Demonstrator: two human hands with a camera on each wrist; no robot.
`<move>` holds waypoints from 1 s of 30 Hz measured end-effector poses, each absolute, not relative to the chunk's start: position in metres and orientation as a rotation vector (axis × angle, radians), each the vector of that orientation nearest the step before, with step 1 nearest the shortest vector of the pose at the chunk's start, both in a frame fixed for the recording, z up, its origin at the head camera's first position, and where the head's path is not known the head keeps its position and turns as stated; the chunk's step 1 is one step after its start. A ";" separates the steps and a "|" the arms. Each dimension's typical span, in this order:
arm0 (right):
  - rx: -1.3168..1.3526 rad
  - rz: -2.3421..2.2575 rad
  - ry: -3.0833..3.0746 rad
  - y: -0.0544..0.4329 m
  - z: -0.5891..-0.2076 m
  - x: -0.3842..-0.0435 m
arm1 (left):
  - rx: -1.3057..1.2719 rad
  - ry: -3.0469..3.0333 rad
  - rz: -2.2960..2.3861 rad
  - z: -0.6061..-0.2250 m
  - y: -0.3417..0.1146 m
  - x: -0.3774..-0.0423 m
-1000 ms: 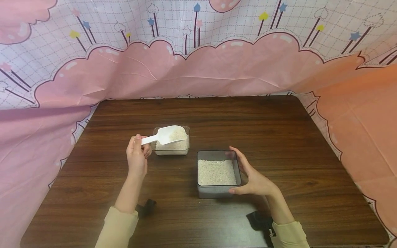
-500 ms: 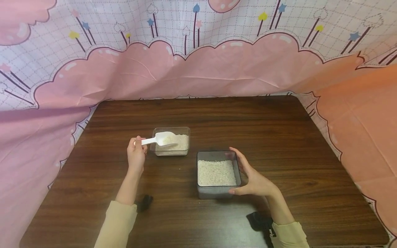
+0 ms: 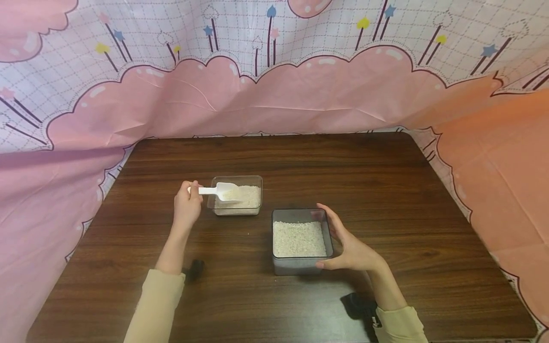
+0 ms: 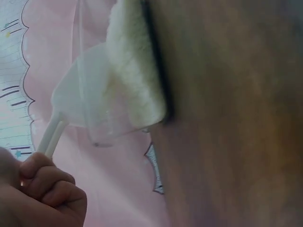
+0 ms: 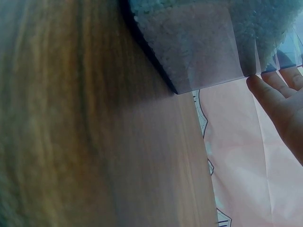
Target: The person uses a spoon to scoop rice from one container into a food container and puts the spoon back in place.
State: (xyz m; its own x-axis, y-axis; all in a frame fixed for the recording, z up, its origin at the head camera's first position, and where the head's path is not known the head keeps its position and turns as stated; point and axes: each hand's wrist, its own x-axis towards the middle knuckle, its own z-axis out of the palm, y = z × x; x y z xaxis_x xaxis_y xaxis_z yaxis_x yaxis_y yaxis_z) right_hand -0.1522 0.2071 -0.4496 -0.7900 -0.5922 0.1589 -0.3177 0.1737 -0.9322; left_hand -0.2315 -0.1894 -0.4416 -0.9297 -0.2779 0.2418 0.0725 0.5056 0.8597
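Observation:
My left hand [image 3: 187, 207] grips the handle of a white scoop [image 3: 226, 191], also seen in the left wrist view as a scoop [image 4: 78, 94] with curled fingers [image 4: 54, 184] at its handle. The scoop's blade lies inside a small clear container [image 3: 237, 211] and meets the pale, rice-like grains [image 3: 249, 196] in it. My right hand [image 3: 353, 250] holds a larger grey see-through container [image 3: 296, 265] by its right side, thumb at the near corner and fingers at the far one. Similar grains [image 3: 299, 239] fill much of this container; in the right wrist view fingers [image 5: 270, 97] reach its rim.
Both containers stand on a dark wooden table [image 3: 343, 166], the clear one farther back and to the left. A patterned pink curtain [image 3: 274, 107] hangs behind the table and along its sides. Black wrist devices [image 3: 358, 305] sit under both forearms.
The scoop, held above the clear container a second ago with grains in it, has moved down and left into the container. The right hand and grey container stay put.

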 end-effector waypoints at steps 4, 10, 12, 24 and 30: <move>-0.866 -1.660 2.211 0.208 -0.450 -0.152 | 0.093 -2.507 -1.247 -0.430 -0.189 -0.234; -0.863 -1.653 2.216 0.208 -0.451 -0.152 | -0.041 -2.676 -0.958 -0.408 -0.182 -0.230; -0.858 -1.649 2.214 0.208 -0.450 -0.152 | -0.088 -2.711 -0.841 -0.399 -0.177 -0.227; -0.832 -1.646 2.223 0.208 -0.448 -0.150 | -0.359 -2.472 -0.608 -0.372 -0.157 -0.201; -0.852 -1.651 2.218 0.208 -0.449 -0.151 | -0.353 -2.207 -1.463 -0.360 -0.144 -0.178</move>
